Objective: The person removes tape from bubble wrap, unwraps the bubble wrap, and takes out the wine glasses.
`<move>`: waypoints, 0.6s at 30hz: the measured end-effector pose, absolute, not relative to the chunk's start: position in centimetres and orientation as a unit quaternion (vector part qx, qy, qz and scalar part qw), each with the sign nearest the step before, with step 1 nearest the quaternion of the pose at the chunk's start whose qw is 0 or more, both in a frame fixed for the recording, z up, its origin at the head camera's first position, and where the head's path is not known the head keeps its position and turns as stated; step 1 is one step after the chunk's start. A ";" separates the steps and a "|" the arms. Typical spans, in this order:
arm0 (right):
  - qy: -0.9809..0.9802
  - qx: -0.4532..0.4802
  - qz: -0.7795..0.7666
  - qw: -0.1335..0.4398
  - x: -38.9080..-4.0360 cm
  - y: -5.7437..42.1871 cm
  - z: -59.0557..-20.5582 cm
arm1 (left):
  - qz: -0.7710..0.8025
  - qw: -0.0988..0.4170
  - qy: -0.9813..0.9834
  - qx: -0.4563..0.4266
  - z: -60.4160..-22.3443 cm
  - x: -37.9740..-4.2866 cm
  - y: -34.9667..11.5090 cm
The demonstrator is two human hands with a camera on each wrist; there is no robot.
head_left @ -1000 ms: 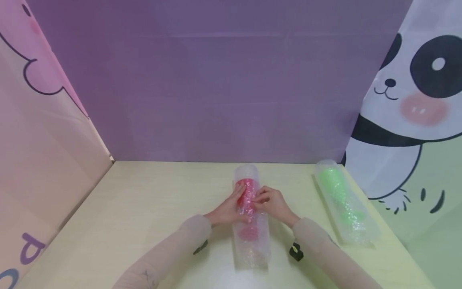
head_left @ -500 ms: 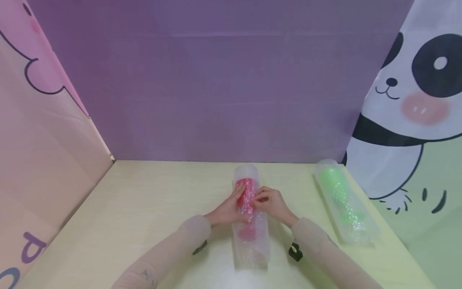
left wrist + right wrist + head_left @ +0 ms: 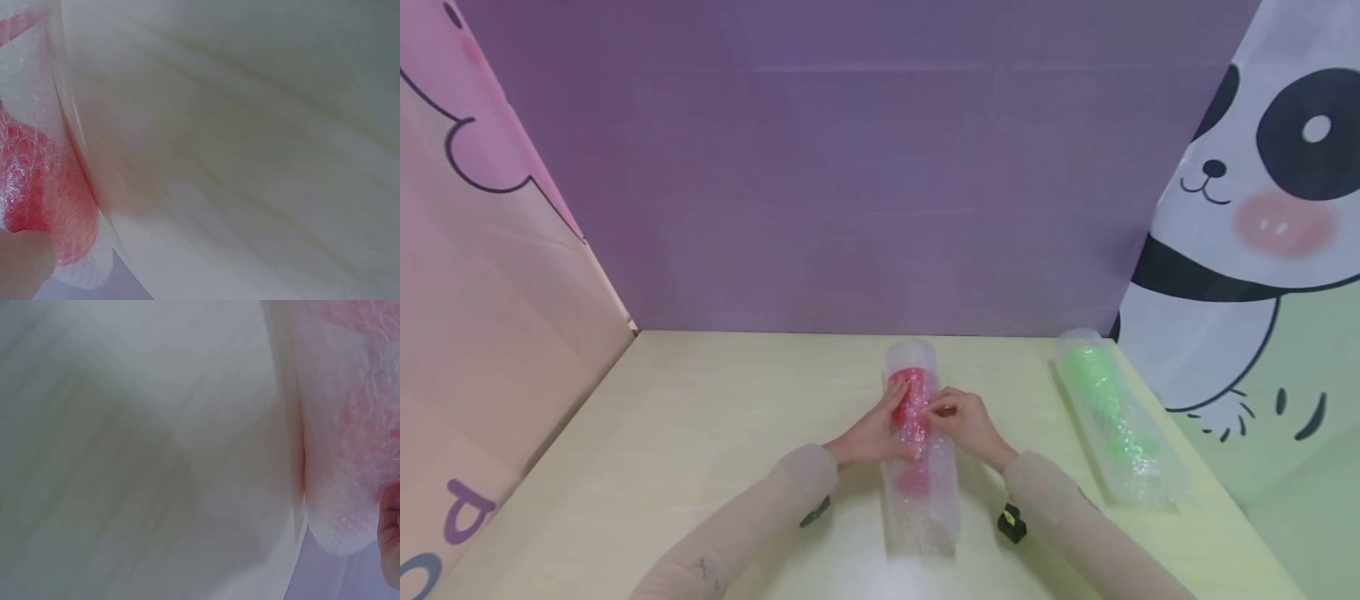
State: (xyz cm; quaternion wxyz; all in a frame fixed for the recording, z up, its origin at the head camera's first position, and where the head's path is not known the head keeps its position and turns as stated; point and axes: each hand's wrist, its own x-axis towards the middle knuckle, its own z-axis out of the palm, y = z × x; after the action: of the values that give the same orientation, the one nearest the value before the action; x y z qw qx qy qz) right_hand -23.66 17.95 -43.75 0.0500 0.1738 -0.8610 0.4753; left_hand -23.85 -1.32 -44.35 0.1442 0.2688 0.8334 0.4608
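Note:
A red object wrapped in clear bubble wrap point(image 3: 922, 508) lies lengthwise on the table in the head view; its kind is blurred by the wrap. My left hand point(image 3: 874, 433) rests on its left side, fingers stretched forward and thumb spread across the wrap. From the right, my right hand point(image 3: 962, 421) has curled fingers, and thumb and forefinger pinch the bubble wrap near the middle of the bundle. The left wrist view catches a fingertip point(image 3: 28, 256) against the wrapped red part point(image 3: 56, 200). In the right wrist view, part of the right hand point(image 3: 389, 540) touches the wrap point(image 3: 340, 512).
Another bubble-wrapped bundle, with a green object point(image 3: 1105, 400) inside, lies slanted along the right side of the pale table point(image 3: 715, 400). A purple backdrop point(image 3: 865, 183) stands behind the table's far edge. Printed panels flank it, a panda point(image 3: 1217, 333) on the right one.
Both hands stay at almost the same places on the red bundle. The right fingers shift only very slightly. The green bundle has not moved.

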 end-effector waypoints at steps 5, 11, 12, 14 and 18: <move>-0.861 0.162 0.480 0.052 -23.6 17.9 -43.8 | 0.462 0.142 0.833 0.270 -44.4 -23.9 -1.3; -0.845 0.165 0.506 0.055 -23.6 18.0 -44.1 | 0.457 0.137 0.834 0.277 -44.6 -23.9 -1.3; -0.843 0.166 0.510 0.055 -23.6 18.0 -44.1 | 0.456 0.136 0.835 0.276 -44.6 -23.9 -1.3; -0.840 0.165 0.515 0.053 -23.6 18.0 -44.0 | 0.455 0.135 0.836 0.275 -44.6 -23.9 -1.2; -0.835 0.172 0.520 0.051 -23.0 17.8 -43.0 | 0.453 0.133 0.839 0.272 -44.6 -23.9 -1.1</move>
State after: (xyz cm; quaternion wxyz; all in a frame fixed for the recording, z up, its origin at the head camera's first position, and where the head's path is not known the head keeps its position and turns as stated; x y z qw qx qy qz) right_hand -22.96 17.78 -42.98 0.0513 0.1720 -0.8352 0.5198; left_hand -23.87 -1.13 -44.55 0.1331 0.2724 0.8386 0.4526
